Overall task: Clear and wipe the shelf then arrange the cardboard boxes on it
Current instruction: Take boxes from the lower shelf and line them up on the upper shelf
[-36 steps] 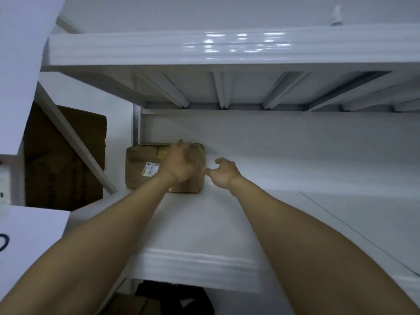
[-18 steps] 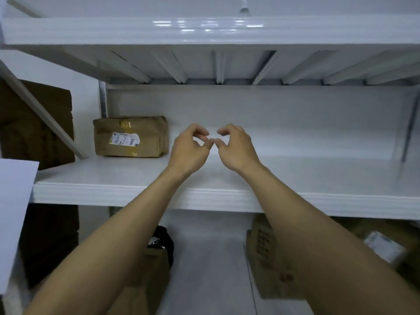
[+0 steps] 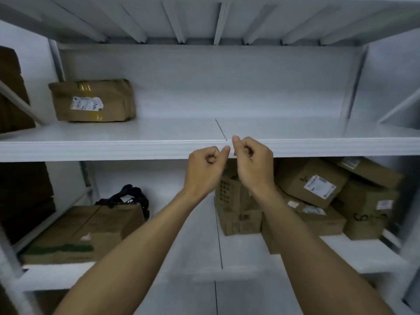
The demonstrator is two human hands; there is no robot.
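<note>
I just let go of the cardboard box (image 3: 92, 100), now sitting in the back left corner of the shelf (image 3: 91, 148), and pulled my left hand (image 3: 205, 165) and right hand (image 3: 253, 161) back to its front edge, fingers (image 3: 236, 142) curled tight and empty (more boxes (image 3: 318, 187) wait below).

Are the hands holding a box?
No, the left hand and right hand are curled and empty by the shelf; the box sits apart at its left.
</note>
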